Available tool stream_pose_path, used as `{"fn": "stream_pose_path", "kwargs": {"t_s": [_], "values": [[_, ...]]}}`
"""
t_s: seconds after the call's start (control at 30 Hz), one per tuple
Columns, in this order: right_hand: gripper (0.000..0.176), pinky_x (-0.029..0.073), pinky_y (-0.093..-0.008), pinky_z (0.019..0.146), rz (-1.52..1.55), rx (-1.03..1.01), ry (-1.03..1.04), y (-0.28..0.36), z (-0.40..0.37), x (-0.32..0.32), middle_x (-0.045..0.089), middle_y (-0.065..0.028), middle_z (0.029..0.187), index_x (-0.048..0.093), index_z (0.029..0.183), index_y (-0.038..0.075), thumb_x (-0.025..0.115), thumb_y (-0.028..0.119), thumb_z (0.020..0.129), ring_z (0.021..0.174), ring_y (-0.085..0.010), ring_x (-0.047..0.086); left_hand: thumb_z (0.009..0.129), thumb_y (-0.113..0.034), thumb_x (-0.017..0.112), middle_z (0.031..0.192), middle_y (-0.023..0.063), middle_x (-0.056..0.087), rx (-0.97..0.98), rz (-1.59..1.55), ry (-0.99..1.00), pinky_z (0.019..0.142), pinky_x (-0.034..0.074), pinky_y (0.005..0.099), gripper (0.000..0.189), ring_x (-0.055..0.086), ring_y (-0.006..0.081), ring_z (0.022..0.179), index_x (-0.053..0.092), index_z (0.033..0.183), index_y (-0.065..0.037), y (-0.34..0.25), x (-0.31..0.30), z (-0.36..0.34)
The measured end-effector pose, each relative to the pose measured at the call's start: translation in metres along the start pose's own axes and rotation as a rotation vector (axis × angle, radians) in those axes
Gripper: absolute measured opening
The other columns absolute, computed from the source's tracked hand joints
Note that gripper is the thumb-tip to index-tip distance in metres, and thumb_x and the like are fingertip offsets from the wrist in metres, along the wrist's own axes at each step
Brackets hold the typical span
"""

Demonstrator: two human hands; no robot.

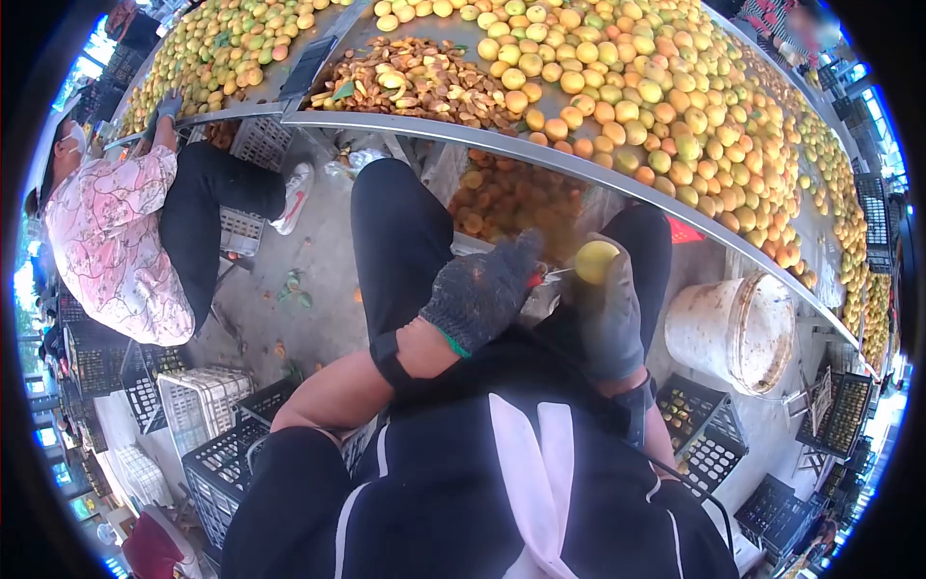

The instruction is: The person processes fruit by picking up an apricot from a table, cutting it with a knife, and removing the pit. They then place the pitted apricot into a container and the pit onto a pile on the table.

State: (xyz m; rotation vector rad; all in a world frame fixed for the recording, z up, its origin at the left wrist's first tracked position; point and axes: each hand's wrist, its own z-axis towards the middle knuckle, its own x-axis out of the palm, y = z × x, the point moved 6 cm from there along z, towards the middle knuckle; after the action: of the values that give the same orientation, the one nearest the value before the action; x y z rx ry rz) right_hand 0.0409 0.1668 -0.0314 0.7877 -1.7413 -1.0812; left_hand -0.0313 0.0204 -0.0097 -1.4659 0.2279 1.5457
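My left hand (482,294), in a dark knit glove with a green cuff edge, is closed on a small red-handled knife (534,279). Its thin metal blade points right, toward the fruit. In my right hand (613,311), gloved in grey, is a yellow apricot (595,261), held at the fingertips. The blade tip meets or nearly touches the apricot; blur hides exactly which. Both hands are between my knees. Just beyond them, under the table edge, lies a heap of brown-orange fruit pieces (516,198).
A metal-edged table (415,124) bears many whole apricots (637,87) and a pile of cut pieces (415,77). At right stands a stained white bucket (731,331). Crates (207,405) stand behind on the left. Another person in a floral shirt (116,246) sits at left.
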Motion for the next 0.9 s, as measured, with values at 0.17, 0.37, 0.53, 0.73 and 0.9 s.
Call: {"fn": "stream_pose_path", "kwargs": {"t_s": [0.17, 0.37, 0.53, 0.73, 0.9], "values": [[0.040, 0.045, -0.0253, 0.088, -0.188, -0.115, -0.033, -0.012, -0.005, 0.013, 0.053, -0.0046, 0.107, 0.045, 0.128, 0.008, 0.042, 0.040, 0.104, 0.095, -0.0114, 0.054, 0.087, -0.016, 0.060, 0.086, 0.0150, 0.068, -0.003, 0.126, 0.139, 0.063, 0.053, 0.0425, 0.041, 0.068, 0.0330, 0.077, 0.053, 0.126, -0.004, -0.002, 0.009, 0.000], [0.030, 0.047, -0.0219, 0.082, -0.167, -0.044, -0.026, -0.007, 0.000, 0.016, 0.054, -0.0032, 0.106, 0.046, 0.122, 0.008, 0.055, 0.025, 0.100, 0.095, -0.0092, 0.055, 0.087, -0.011, 0.056, 0.084, 0.0158, 0.068, -0.041, 0.012, 0.102, 0.063, 0.053, 0.0423, 0.038, 0.068, 0.0334, 0.076, 0.054, 0.124, -0.003, -0.001, 0.012, 0.005], [0.029, 0.046, -0.0185, 0.072, -0.179, 0.087, 0.060, 0.002, -0.008, 0.014, 0.055, -0.0016, 0.096, 0.048, 0.118, 0.009, 0.056, 0.029, 0.099, 0.084, -0.0071, 0.055, 0.084, -0.011, 0.060, 0.085, 0.0179, 0.067, -0.009, -0.058, 0.092, 0.065, 0.053, 0.0431, 0.043, 0.068, 0.0337, 0.077, 0.053, 0.126, -0.004, -0.004, 0.008, -0.005], [0.038, 0.031, -0.0180, 0.056, 0.088, 0.302, 0.155, -0.030, -0.005, 0.025, 0.052, 0.0009, 0.079, 0.053, 0.109, 0.012, 0.048, 0.048, 0.099, 0.066, -0.0063, 0.044, 0.086, -0.015, 0.060, 0.088, 0.0202, 0.066, -0.138, -0.226, 0.275, 0.070, 0.052, 0.0469, 0.034, 0.065, 0.0388, 0.084, 0.054, 0.118, -0.006, 0.017, 0.029, 0.001], [0.045, 0.037, -0.0225, 0.058, 0.214, 0.290, -0.010, -0.025, 0.001, 0.025, 0.052, 0.0003, 0.079, 0.054, 0.104, 0.012, 0.048, 0.056, 0.097, 0.067, -0.0091, 0.046, 0.087, -0.022, 0.062, 0.089, 0.0208, 0.064, -0.101, -0.359, 0.307, 0.076, 0.050, 0.0484, 0.030, 0.063, 0.0417, 0.085, 0.056, 0.111, -0.004, 0.025, 0.027, 0.007]]}}
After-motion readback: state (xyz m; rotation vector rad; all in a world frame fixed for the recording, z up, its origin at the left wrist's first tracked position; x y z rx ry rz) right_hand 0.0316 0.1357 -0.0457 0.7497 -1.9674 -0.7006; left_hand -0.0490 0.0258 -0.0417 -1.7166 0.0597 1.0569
